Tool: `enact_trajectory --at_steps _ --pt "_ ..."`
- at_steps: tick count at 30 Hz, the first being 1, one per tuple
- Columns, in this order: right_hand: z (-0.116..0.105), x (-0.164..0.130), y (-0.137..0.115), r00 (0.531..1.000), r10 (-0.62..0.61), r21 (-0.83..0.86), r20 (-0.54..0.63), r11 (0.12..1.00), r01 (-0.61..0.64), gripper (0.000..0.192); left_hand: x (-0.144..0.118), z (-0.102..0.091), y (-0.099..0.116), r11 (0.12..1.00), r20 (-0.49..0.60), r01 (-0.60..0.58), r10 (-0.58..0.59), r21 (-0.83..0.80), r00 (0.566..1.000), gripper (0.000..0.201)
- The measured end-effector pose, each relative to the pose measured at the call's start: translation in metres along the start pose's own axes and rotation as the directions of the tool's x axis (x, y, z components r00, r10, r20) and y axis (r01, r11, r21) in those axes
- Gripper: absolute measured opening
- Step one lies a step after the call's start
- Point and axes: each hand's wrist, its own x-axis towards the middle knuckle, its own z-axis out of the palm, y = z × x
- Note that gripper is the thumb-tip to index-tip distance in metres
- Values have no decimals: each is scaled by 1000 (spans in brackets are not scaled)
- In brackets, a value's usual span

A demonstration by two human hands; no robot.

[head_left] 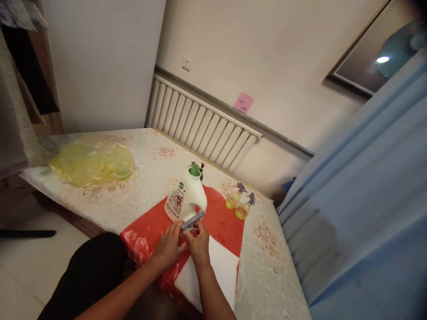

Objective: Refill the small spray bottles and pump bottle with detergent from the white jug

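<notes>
My left hand (168, 246) and my right hand (199, 246) are together near the front of the table, both closed around a small spray bottle (193, 220). Its long grey spray head sticks out above my fingers, while most of its body is hidden by them. Just beyond stands a large white jug (196, 194) with a printed label, a side handle and a green piece (194, 169) in its open neck. A red plastic sheet (222, 218) lies beneath the jug. Below my right hand is a white board or sheet (222, 262).
Two spray bottles with yellow liquid (242, 210) stand to the right. Dark spray heads (202, 167) show partly behind the jug. A yellow plastic bag (90, 160) lies at the left of the flowered tablecloth (150, 155). A radiator (203, 126) and blue curtain (353, 191) border the table.
</notes>
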Motion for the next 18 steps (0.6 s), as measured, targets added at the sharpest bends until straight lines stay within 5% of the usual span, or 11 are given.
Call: enact_trajectory --at_steps 5,9,18 --pt "-3 -4 0 999 -25 11 22 1000 25 38 0 -4 4 1000 25 9 -9 11 1000 55" --pt "-17 -11 9 996 -51 -21 -66 999 50 32 -1 -12 10 1000 67 12 -12 9 998 56" --pt "-89 -29 77 981 -123 -357 -153 932 61 22 7 -26 8 998 155 4 5 -60 988 72"
